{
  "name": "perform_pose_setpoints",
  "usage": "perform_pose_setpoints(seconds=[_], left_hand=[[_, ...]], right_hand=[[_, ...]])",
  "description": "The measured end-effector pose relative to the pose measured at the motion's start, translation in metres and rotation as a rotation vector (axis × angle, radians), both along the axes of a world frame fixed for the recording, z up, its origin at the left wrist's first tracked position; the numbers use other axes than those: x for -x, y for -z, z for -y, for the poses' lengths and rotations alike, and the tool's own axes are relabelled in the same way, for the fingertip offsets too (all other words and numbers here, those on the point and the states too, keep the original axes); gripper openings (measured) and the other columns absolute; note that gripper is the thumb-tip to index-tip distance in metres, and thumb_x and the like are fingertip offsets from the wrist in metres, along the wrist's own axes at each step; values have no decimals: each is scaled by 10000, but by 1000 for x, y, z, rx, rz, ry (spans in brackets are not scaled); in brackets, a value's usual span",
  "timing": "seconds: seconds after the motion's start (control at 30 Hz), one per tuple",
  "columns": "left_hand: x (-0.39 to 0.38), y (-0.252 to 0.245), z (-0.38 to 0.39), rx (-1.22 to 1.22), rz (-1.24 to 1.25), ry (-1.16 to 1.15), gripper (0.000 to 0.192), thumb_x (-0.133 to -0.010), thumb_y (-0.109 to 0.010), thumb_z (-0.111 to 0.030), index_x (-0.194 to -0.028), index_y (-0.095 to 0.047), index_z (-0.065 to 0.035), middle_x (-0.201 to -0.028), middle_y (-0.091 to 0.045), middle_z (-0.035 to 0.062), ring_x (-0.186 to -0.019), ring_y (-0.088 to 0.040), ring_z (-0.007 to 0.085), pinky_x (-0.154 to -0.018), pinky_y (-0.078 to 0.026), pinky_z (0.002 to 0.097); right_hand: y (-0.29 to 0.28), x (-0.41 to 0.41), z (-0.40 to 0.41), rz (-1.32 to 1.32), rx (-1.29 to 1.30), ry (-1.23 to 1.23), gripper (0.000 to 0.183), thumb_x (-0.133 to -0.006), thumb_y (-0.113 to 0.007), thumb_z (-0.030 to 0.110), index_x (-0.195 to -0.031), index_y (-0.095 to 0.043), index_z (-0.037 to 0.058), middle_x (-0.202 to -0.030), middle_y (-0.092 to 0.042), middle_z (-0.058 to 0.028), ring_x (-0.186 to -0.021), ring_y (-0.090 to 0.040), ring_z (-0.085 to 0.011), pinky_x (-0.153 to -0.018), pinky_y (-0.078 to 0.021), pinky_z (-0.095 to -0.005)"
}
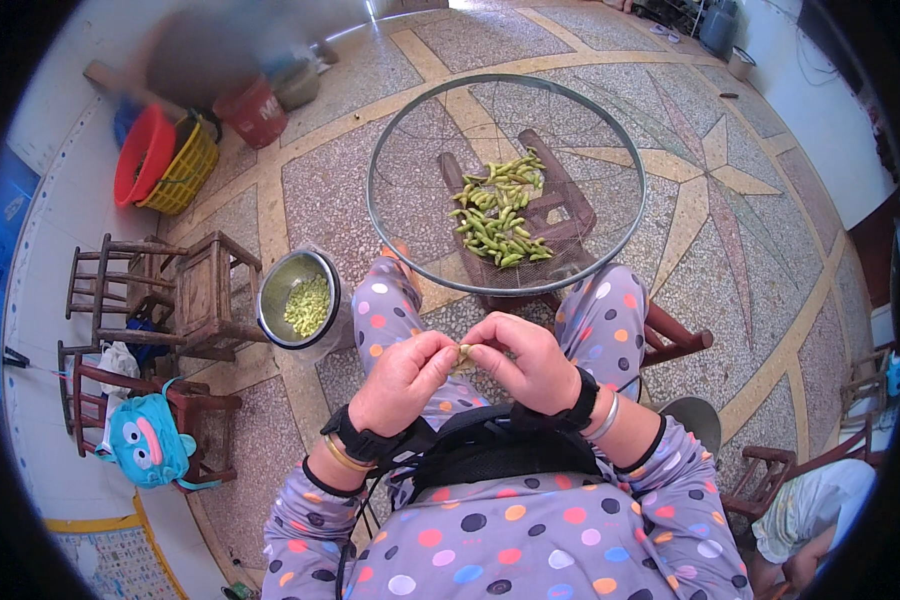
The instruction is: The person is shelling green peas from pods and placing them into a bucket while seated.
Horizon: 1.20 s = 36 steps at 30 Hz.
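Between my left hand (409,375) and my right hand (523,361), a small green pod (465,355) is pinched by the fingertips of both, above my lap. Much of the pod is hidden by the fingers. Beyond my knees, a round wire-mesh sieve (506,289) rests on a wooden stool (581,206), and a heap of green bean pods (502,236) lies on the mesh. To the left of my knees, a metal strainer bowl (275,289) holds shelled green beans (307,306).
Wooden stools (204,292) and a turquoise backpack (148,441) stand at the left. Farther back are a red basin (142,161), a yellow basket (191,172) and a red bucket (255,112). A person in pale shorts (806,506) is at the lower right, beside a wooden stool (761,480).
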<state>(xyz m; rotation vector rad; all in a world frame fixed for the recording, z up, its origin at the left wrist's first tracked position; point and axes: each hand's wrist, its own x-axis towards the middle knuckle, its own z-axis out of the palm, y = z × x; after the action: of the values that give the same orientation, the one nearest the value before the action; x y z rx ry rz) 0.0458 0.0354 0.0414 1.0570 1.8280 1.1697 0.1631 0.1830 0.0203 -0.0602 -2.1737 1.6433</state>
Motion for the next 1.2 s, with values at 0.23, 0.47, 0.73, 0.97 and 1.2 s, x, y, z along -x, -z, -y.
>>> perform_pose_setpoints(seconds=[0.23, 0.47, 0.73, 0.97, 1.2], left_hand=[[2, 0, 1, 45, 45, 18, 196, -891, -495, -177, -876, -564, 6, -699, -555, 95, -641, -528, 179, -594, -420, 297], [0, 2, -1, 62, 73, 33, 191, -886, -499, -168, -872, -566, 10, -705, -558, 89, -650, -526, 161, -596, -423, 290], [-4, -4, -2, -59, 187, -24, 145, -894, -520, -119, -982, -567, -14, -791, -571, 3, -684, -510, 60, -595, -419, 217], [-5, -2, -1, -156, 164, -34, 165, -847, -599, -80, -999, -590, -17, -761, -582, -18, -639, -513, 33, -547, -412, 174], [-4, 3, -1, -199, 186, -56, 117, -826, -629, -86, -916, -625, -12, -734, -588, -8, -649, -519, 37, -571, -426, 179]], right_hand=[[9, -1, -10, 266, 719, -267, 158, -913, -506, 146, -1002, -529, 17, -792, -562, -3, -705, -537, -72, -630, -465, -223], [7, -3, -13, 319, 777, -290, 157, -904, -525, 142, -991, -531, 11, -777, -568, -16, -673, -545, -78, -614, -467, -212], [4, -6, -14, 342, 757, -276, 141, -892, -541, 120, -947, -556, -9, -762, -590, -44, -644, -575, -102, -592, -479, -226], [5, -8, -16, 340, 808, -284, 141, -886, -553, 120, -943, -560, -9, -763, -598, -48, -647, -585, -108, -587, -484, -226], [6, -8, -14, 341, 763, -295, 131, -883, -557, 114, -932, -564, -8, -754, -599, -42, -639, -586, -102, -588, -484, -222]])
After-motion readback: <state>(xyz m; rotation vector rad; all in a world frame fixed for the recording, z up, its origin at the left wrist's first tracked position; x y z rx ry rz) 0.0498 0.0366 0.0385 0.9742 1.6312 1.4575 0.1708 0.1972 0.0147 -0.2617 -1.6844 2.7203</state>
